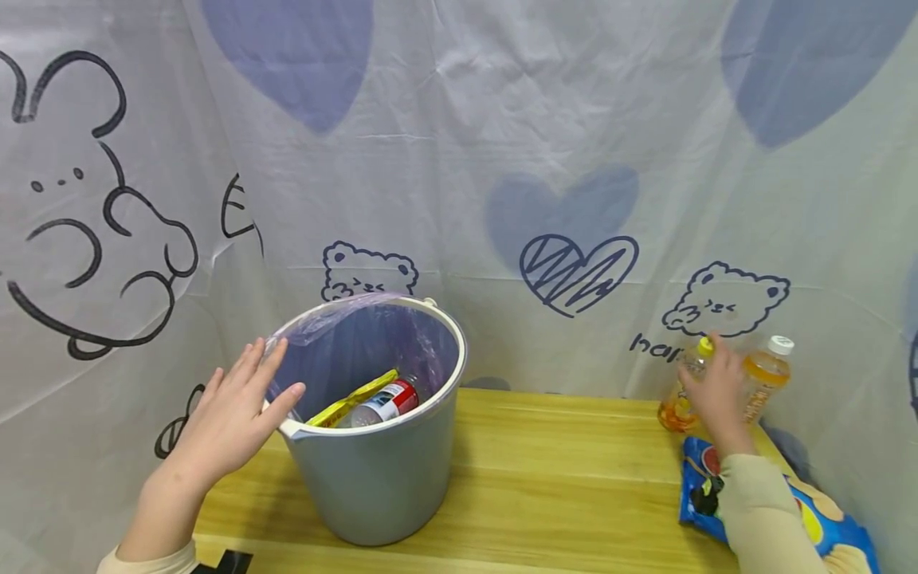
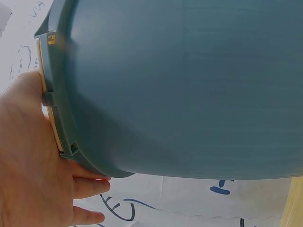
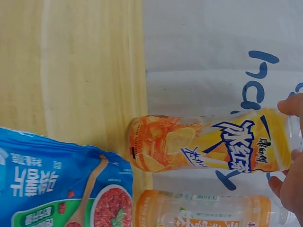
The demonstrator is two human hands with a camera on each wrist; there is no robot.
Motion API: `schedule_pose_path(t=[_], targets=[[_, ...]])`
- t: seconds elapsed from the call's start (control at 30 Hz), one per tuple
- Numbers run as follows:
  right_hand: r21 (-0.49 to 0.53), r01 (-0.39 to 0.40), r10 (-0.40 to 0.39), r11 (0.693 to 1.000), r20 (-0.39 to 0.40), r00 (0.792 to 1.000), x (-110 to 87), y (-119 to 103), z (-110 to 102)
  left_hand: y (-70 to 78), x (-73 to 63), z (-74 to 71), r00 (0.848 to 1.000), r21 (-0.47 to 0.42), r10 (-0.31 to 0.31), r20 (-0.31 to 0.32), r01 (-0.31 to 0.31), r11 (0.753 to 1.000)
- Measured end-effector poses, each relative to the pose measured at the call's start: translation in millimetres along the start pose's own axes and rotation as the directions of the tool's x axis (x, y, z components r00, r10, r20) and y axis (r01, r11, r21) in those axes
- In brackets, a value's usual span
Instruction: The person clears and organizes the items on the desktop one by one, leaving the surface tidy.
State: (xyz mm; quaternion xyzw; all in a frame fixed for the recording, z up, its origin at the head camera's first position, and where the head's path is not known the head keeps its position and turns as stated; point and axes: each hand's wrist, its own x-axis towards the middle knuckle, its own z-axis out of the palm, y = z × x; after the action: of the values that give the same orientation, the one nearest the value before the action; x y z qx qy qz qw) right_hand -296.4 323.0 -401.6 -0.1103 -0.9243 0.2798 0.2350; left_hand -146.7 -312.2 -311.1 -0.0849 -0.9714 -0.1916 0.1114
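My left hand (image 1: 240, 406) lies with its fingers straight against the left rim of a grey trash bin (image 1: 380, 486), which is lined with a thin purple bag. From the left wrist view, that hand (image 2: 38, 161) is beside the bin's rim and outer wall (image 2: 180, 94). At the far right, my right hand (image 1: 720, 391) grips the upper part of a clear iced tea bottle (image 3: 203, 144) with a yellow cap (image 1: 706, 347). Thumb and fingers are on opposite sides of it, and its base is close to the tabletop's back edge.
A bottle of orange drink (image 1: 767, 371) with a white cap stands just right of my right hand. In front lie blue snack bags (image 1: 699, 478), partly under my right forearm. Inside the bin are a yellow wrapper (image 1: 355, 399) and a red-labelled plastic bottle (image 1: 387, 401). Printed curtains (image 1: 459, 191) enclose the wooden table (image 1: 559, 478).
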Motion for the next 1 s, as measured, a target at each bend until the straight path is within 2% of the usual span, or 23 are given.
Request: schedule_pose_path(t=[0.47,0.63,0.73,0.87,0.93,1.0], targets=[[0.007,0.077,-0.077,0.997,-0.077,0.994,-13.8,6.5,10.1,0.5,0.4,-0.2,1.0,-0.002,0.004,-0.004,-0.004,1.0],[0.008,0.153,-0.151,0.988,-0.124,0.981,-20.4,8.3,15.4,1.0,1.8,-2.1,1.0,0.004,0.006,-0.008,-0.006,1.0],[-0.043,0.264,-0.268,0.963,-0.169,0.949,-23.8,10.3,20.4,1.1,2.0,-1.9,1.0,0.005,0.007,-0.01,-0.007,1.0],[-0.142,0.421,-0.443,0.896,-0.217,0.87,-27.6,11.7,26.3,0.8,1.0,-1.0,1.0,0.006,0.007,-0.01,-0.007,1.0],[-0.17,0.464,-0.492,0.87,-0.225,0.841,-29.4,10.6,27.9,0.7,0.6,-0.9,1.0,0.006,0.007,-0.012,-0.007,1.0],[-0.175,0.489,-0.519,0.854,-0.225,0.825,-31.4,8.7,29.1,0.6,0.3,-0.7,1.0,0.008,0.009,-0.013,-0.009,1.0]])
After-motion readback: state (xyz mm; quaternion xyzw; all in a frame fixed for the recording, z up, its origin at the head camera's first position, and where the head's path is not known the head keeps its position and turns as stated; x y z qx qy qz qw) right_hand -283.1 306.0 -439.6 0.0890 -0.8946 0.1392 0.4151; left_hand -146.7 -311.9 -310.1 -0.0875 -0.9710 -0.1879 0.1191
